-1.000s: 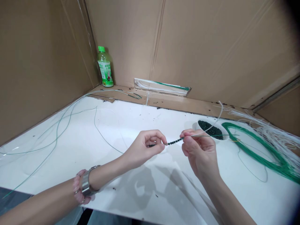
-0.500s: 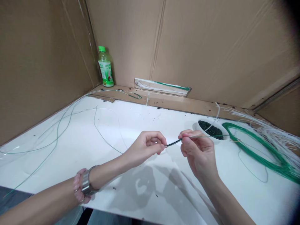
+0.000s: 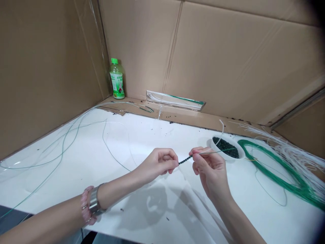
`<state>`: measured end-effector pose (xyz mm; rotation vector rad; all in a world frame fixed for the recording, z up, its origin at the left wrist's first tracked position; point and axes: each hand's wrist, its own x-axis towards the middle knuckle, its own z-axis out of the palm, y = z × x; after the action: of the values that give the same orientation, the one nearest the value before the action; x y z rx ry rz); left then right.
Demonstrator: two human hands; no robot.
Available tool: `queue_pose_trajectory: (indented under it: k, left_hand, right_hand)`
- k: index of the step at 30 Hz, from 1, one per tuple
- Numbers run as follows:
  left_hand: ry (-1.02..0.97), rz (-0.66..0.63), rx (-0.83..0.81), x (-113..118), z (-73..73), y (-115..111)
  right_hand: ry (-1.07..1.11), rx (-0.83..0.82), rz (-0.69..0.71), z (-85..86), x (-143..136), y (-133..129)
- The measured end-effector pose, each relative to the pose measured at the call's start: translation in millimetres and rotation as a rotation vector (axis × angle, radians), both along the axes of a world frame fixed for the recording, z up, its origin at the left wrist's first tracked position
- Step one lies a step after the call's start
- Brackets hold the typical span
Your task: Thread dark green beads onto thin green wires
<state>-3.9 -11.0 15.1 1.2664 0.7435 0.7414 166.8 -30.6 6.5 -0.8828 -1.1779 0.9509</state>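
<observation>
A short strand of dark beads [image 3: 185, 160] stretches between my two hands above the white table. My left hand [image 3: 162, 162] pinches its left end between thumb and fingertips. At its right end, my right hand [image 3: 207, 166] is closed on the strand, with a green wire and a white wire [image 3: 221, 128] sticking out past the fingers. Just behind my right hand stands a white bowl [image 3: 240, 153] filled with dark beads [image 3: 225, 146]. The exact grip on the wire ends is hidden by my fingers.
On the right lie a coil of green wire [image 3: 276, 176] and a bundle of white wires [image 3: 286, 149]. A green bottle [image 3: 117, 81] stands in the back left corner. Cardboard walls [image 3: 215, 61] enclose the table. Long loose green wires [image 3: 62, 149] cross the left side.
The camera view has tilted slightly, so the scene sits a bit lower. Both hands keep hold of the beaded strand, and the wire ends by my right hand have swung a little.
</observation>
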Motion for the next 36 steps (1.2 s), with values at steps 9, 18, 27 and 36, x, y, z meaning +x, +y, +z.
queue_pose_trajectory:
  k: [9, 18, 27, 36]
  left_hand:
    - [-0.045, -0.001, -0.050, 1.1, -2.5, 1.4]
    - [-0.075, -0.007, -0.045, 1.6, 1.5, 0.1]
    - [-0.055, 0.030, 0.016, 0.6, -0.7, -0.7]
    - [-0.019, 0.081, 0.055, -0.2, -1.8, 1.0]
  right_hand:
    - [0.004, 0.004, -0.010, -3.5, 1.1, 2.9]
    - [0.008, -0.016, -0.007, -3.4, -0.3, 3.3]
    - [-0.021, -0.024, 0.030, -3.8, -5.8, 1.9]
    - [-0.005, -0.061, 0.061, -5.9, -5.1, -0.1]
